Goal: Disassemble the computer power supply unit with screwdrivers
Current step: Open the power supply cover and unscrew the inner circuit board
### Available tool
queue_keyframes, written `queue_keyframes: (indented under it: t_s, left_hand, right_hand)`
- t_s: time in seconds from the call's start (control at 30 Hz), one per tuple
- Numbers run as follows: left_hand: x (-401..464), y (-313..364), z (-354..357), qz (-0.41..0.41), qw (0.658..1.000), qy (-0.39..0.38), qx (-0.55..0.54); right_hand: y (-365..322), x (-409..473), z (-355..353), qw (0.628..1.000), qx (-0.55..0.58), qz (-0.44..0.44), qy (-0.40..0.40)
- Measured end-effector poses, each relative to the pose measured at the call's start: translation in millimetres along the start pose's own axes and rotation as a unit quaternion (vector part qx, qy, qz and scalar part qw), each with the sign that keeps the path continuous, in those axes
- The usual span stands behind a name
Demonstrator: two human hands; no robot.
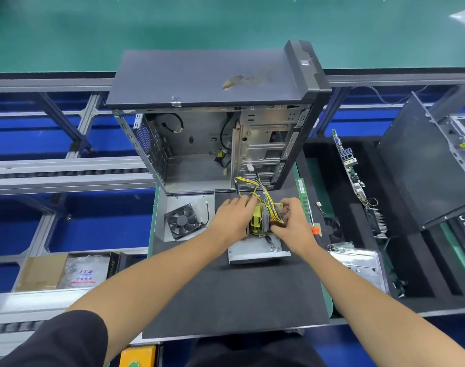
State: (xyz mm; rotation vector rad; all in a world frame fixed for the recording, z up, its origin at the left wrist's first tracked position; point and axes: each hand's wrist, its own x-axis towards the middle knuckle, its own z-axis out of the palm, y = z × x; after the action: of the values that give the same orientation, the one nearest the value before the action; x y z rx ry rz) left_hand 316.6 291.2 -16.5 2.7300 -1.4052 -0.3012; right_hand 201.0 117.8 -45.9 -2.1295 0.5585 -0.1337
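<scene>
One open computer case [215, 120] stands at the far edge of the desk [226, 295], its side panel off and its inside facing the camera. A second dark case [424, 165] lies tilted to the right. One power supply unit [260, 234] sits on the dark mat in front of the open case; its grey metal shell [255, 251] lies beneath an exposed board with a yellow transformer and heat sinks. One bundle of yellow, black and purple wires [258, 189] runs from the board up toward the case. One black fan [182, 221] rests on a grey plate to the left of the unit. One screwdriver [312, 221] with an orange collar lies just right of the hands.

The desk carries a dark foam mat over a green edge; aluminium rails and blue surfaces run behind and to the left, with a green floor beyond.

Both bare forearms reach forward from black sleeves. The left hand [232, 217] lies palm down on the left side of the board, fingers stretched toward the wires. The right hand [289, 221] curls its fingers around the wire bundle at the board's right side.
</scene>
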Motion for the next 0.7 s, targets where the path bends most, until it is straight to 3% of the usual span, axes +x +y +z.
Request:
queue_keyframes:
  t_s: [0.1, 0.23, 0.3, 0.4, 0.57, 0.7]
  left_hand:
    - [5, -6, -7, -0.013, 1.0, 0.007, -0.012]
    - [16, -14, -14, -0.003, 1.0, 0.015, -0.014]
    - [20, -16, -15, 0.008, 1.0, 0.017, -0.013]
    - [21, -18, -14, 0.02, 0.999, 0.028, -0.008]
    - [15, -24, -10, 0.029, 0.999, 0.045, 0.006]
    - [11, -22, -5, 0.018, 0.998, 0.057, 0.021]
  right_hand:
    - [5, -1, -6, 0.998, -0.008, -0.021, 0.051]
    - [21, 1, -17, 0.947, -0.232, 0.07, 0.21]
    - [29, -1, -17, 0.924, -0.293, 0.165, 0.184]
    - [37, -6, -14, 0.925, -0.267, 0.25, 0.104]
    - [42, -3, -13, 0.933, -0.227, 0.273, 0.058]
    - [39, 0, -16, 0.93, -0.264, 0.255, -0.011]
